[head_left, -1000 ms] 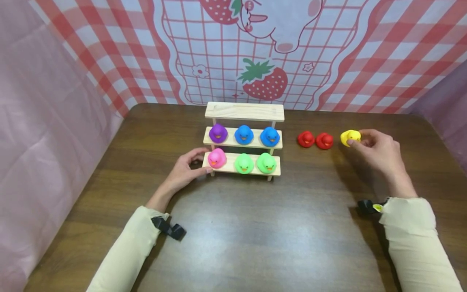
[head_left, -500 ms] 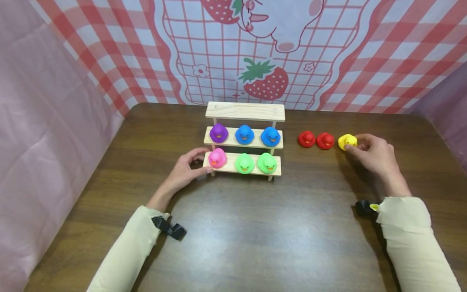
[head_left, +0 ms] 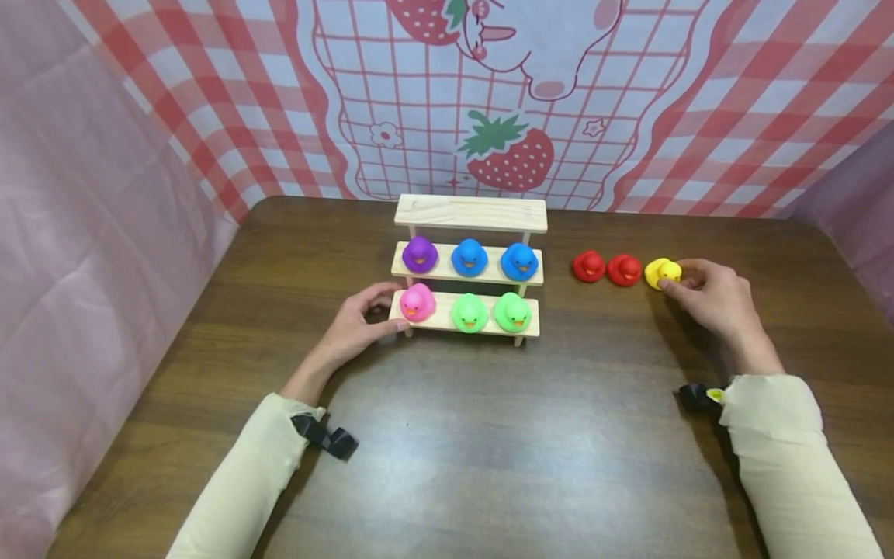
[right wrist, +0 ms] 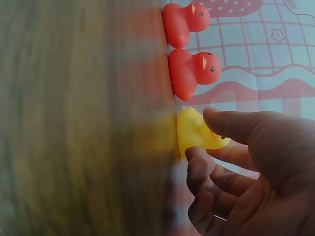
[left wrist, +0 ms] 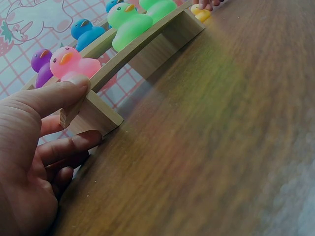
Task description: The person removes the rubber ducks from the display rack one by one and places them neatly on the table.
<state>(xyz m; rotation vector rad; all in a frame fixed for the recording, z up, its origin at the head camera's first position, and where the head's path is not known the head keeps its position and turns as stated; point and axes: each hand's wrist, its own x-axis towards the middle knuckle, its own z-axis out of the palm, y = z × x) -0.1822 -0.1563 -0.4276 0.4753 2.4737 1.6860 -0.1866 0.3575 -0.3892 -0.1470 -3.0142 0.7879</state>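
Note:
My right hand (head_left: 719, 299) pinches a yellow rubber duck (head_left: 659, 272) between thumb and fingers. In the right wrist view the yellow duck (right wrist: 191, 129) sits on the tabletop, a small gap from the nearer of two red rubber ducks (right wrist: 186, 73). At the left end of the three-tier wooden shelf (head_left: 471, 211), my left hand (head_left: 349, 326) grips the lowest step, its thumb (left wrist: 74, 91) on the front edge. That step carries a pink duck (head_left: 417, 303) and two green ducks (head_left: 469, 313). On the middle step stand a purple duck (head_left: 420, 255) and two blue ducks (head_left: 469, 258).
Brown wooden tabletop (head_left: 447, 450) spreads in front of the shelf. A checked cloth with strawberries (head_left: 510, 159) hangs along the back edge, and a pink curtain (head_left: 91, 233) borders the left side. Black straps sit at both wrists.
My right hand has brought the yellow duck leftward and slightly toward me, closer to the red ducks. My left hand has stayed on the shelf.

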